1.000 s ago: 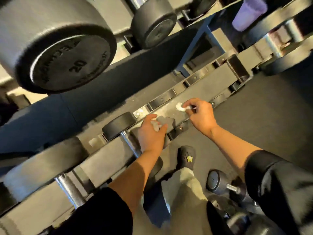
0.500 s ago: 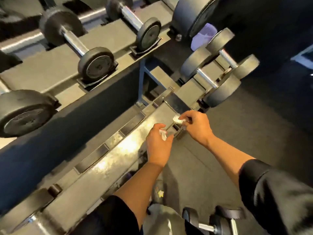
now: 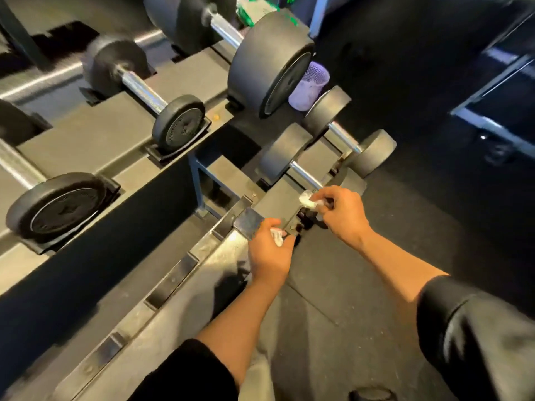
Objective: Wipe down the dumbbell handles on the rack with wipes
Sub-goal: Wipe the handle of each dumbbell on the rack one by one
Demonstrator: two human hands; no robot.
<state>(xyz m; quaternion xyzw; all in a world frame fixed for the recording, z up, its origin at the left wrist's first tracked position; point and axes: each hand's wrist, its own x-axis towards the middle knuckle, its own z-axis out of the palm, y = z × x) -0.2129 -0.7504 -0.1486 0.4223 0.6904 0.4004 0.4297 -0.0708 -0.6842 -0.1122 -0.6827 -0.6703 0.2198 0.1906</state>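
Wipes: two, one pinched in left hand [image 3: 267, 250], one [image 3: 308, 199] in right hand [image 3: 343, 215].

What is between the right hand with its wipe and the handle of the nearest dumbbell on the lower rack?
Nothing visible. The right hand pinches a white wipe just below the near end of the chrome dumbbell handle; only open space lies between them.

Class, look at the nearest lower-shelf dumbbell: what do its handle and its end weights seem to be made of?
Handle: probably polished or chromed steel; it is silvery with bright glints. End weights: likely rubber-coated, being matte dark grey with no shine, though painted metal cannot be ruled out.
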